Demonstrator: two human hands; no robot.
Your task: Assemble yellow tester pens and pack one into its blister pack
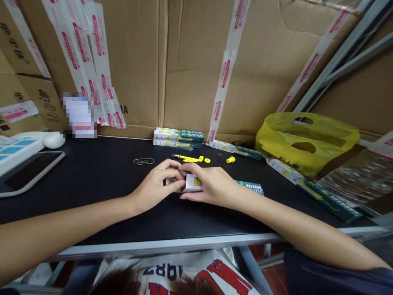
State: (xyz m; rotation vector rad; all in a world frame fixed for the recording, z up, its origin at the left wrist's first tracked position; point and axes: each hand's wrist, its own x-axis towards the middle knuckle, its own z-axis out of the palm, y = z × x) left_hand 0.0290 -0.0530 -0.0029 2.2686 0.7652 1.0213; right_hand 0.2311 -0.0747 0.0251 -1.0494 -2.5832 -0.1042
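Note:
At the middle of the black table (92, 180), my left hand (159, 182) and my right hand (208, 186) both grip a small white box with a yellow label (194, 182). The fingers of each hand curl round its ends, so most of the box is hidden. A teal package (252, 187) lies just right of my right wrist. Just beyond the hands lie a yellow tool (188, 158), a yellow ring (207, 160) and a yellow cap (230, 159).
Stacked teal and white packages (178, 137) sit at the back by the cardboard wall. More packages (319, 192) lie under a yellow plastic bag (307, 141) on the right. A paper clip (143, 161), a tablet (27, 172) and a white mouse (54, 140) lie left.

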